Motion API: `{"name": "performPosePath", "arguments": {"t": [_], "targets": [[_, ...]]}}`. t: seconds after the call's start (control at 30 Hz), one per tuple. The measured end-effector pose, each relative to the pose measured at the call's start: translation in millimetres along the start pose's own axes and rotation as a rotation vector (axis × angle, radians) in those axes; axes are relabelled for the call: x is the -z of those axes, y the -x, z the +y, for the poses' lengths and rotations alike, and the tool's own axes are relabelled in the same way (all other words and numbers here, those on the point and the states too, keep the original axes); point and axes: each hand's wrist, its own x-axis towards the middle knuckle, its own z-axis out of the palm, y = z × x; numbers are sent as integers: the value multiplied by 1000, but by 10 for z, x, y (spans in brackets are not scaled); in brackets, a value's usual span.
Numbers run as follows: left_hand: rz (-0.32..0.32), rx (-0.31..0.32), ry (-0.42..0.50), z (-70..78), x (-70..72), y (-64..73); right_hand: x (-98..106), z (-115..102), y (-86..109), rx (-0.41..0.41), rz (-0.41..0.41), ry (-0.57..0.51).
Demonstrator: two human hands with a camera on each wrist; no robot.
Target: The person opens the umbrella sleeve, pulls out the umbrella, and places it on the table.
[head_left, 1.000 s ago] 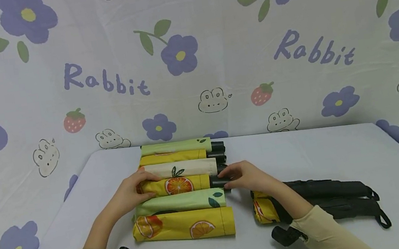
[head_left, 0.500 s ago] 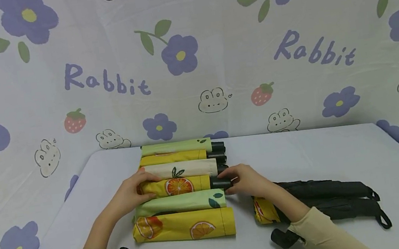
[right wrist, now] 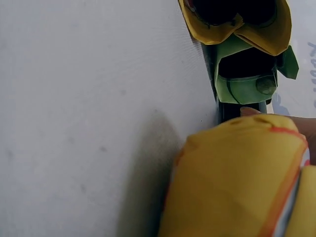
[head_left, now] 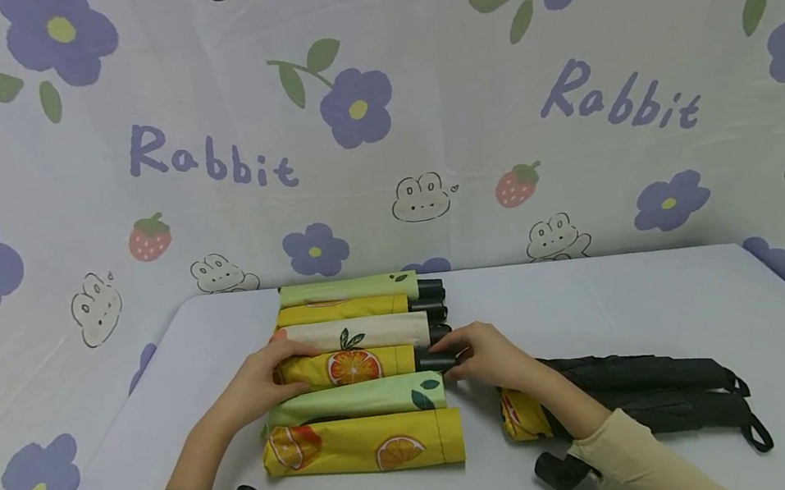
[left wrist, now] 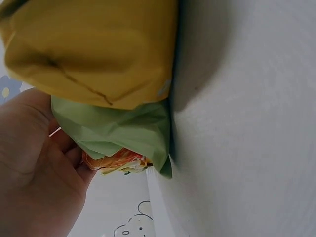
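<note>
A folding umbrella in a yellow sleeve with an orange-slice print [head_left: 354,366] lies in a row of similar ones, its black end [head_left: 436,358] sticking out to the right. My left hand [head_left: 262,382] holds the sleeve's left end, thumb on the near side and fingers on the far side. At the other end, my right hand [head_left: 484,353] grips the black end between thumb and fingers. Nearer lie a light green sleeve [head_left: 353,400] and a yellow sleeve [head_left: 363,446]. Their right ends gape dark in the right wrist view, where a fingertip [right wrist: 249,111] shows below the green one.
Behind are a cream sleeve [head_left: 374,332], a yellow one [head_left: 342,310] and a green one [head_left: 346,288], each with black ends protruding. Two black folded umbrellas [head_left: 648,373] with wrist loops lie under and beside my right forearm on the white table [head_left: 667,292].
My right hand has lowered slightly and its fingers have come closer around the black end. My left hand stays on the sleeve, and the sleeves lie as before.
</note>
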Motion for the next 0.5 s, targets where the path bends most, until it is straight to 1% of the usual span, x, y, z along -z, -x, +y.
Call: {"name": "performPosePath", "arguments": {"t": [0.1, 0.27, 0.37, 0.5], "targets": [[0, -6, -6, -3, -7, 0, 12, -3, 20, 31, 1, -5], [-2, -13, -22, -12, -15, -8, 43, -3, 41, 58, 4, -27], [-5, -11, -26, -19, -16, -12, 49, 3, 48, 57, 10, -37], [-12, -4, -21, -21, -12, -9, 48, -14, 64, 35, 24, -85]]}}
